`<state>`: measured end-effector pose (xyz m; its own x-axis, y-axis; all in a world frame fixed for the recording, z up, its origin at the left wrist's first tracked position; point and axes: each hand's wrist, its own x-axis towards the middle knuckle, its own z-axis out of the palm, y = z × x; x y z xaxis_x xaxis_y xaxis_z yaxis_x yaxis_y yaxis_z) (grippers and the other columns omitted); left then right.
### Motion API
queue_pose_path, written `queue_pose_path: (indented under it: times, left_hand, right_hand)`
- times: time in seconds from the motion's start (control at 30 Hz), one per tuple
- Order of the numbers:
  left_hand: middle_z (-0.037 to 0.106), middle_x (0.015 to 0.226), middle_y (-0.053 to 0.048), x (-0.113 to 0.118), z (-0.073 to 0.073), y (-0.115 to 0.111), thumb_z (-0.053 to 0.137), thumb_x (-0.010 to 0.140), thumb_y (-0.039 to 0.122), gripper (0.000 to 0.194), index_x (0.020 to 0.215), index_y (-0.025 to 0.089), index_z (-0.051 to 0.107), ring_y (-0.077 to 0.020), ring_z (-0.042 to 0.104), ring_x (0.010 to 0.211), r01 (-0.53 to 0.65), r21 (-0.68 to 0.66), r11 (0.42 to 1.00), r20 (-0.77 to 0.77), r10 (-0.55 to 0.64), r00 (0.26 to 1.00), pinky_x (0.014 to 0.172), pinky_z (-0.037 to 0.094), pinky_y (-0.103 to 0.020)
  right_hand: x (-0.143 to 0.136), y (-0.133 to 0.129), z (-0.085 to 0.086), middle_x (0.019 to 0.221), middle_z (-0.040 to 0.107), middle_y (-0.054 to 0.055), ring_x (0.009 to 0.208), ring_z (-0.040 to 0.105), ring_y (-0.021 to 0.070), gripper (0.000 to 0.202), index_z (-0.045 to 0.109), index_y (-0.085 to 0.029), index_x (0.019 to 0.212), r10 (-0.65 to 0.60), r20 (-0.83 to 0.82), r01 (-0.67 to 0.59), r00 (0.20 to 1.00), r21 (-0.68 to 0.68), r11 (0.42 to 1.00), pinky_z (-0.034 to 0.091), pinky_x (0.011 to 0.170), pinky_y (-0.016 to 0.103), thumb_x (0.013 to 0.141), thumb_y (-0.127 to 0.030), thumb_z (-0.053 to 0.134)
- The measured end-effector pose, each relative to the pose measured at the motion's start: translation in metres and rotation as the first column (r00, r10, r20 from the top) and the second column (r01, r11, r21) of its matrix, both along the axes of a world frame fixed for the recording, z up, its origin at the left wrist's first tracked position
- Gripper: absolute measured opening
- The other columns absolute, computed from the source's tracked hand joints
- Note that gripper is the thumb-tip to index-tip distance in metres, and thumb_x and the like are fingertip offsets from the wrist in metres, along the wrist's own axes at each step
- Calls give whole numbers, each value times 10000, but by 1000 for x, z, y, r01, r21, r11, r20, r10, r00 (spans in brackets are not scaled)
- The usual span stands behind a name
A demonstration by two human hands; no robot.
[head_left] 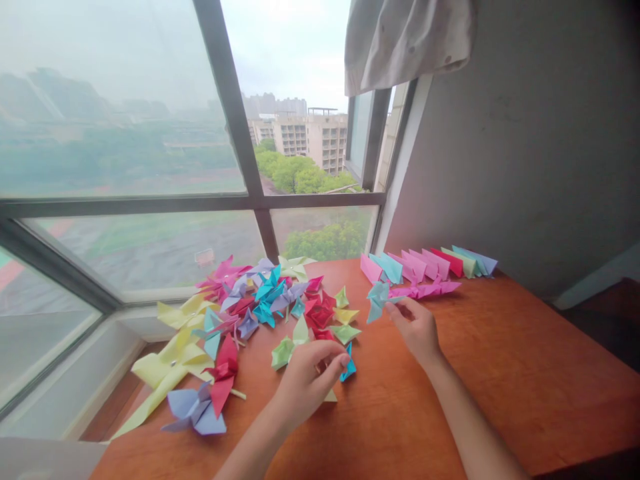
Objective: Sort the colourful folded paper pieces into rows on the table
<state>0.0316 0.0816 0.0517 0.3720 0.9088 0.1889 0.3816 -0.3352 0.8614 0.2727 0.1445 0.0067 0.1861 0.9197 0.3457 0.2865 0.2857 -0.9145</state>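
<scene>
My right hand (414, 330) pinches a light blue folded paper piece (379, 300) by one edge, lifted over the table. My left hand (315, 373) is closed, with thumb and fingertips curled together. Right behind its fingertips is a small bright blue folded paper piece (350, 367); I cannot tell whether they touch it. Under the left wrist shows a bit of pale yellow paper (331, 397). Green origami pieces (283, 352) and a red one (320, 312) lie just beyond that hand.
Yellow paper pinwheels (173, 363), a purple paper flower (195, 410) and other bright folded pieces crowd the left of the wooden table (500, 373). A row of folded paper planes (425, 265) stands at the back right, behind pink folded pieces (425, 289). Windows (257, 200) border the table.
</scene>
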Motion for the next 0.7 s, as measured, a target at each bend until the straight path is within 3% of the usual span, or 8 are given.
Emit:
queue_pose_path:
  times: [0.17, 0.33, 0.5, 0.7]
  left_hand:
    - [568, 590, -3, 0, 4, -1, 541, 934, 373, 315, 746, 161, 679, -106, 447, 532, 17, -20, 1000, 18, -17, 1000, 511, 303, -202]
    - [594, 590, -7, 3, 9, -4, 529, 941, 352, 316, 737, 160, 675, -105, 471, 534, 23, 0, 1000, 3, -23, 1000, 524, 326, -197]
    - [645, 622, -19, 6, 15, -8, 525, 943, 315, 297, 741, 162, 681, -111, 523, 552, 45, 15, 999, -7, -45, 999, 546, 356, -195]
    - [678, 648, -22, 6, 15, -7, 534, 938, 295, 267, 754, 172, 683, -118, 548, 567, 39, 21, 999, 0, -39, 999, 554, 365, -198]
  right_hand:
    - [75, 11, 1, 719, 699, 64, 677, 645, 207, 363, 643, -190, 776, -397, 133, 391, 908, 66, 918, 482, 656, 303, 816, -549, 614]
    - [159, 10, -13, 755, 714, 102, 674, 647, 231, 367, 676, -170, 809, -644, 430, 624, 632, 209, 753, 453, 657, 331, 808, -522, 570]
    - [214, 18, -34, 758, 719, 116, 692, 629, 248, 282, 694, -157, 820, -687, 572, 708, 447, 244, 663, 385, 621, 335, 801, -394, 544]
    - [229, 42, -47, 766, 709, 104, 618, 540, 192, 180, 702, -162, 784, -577, 715, 721, 394, 149, 677, 289, 566, 305, 772, -290, 577]
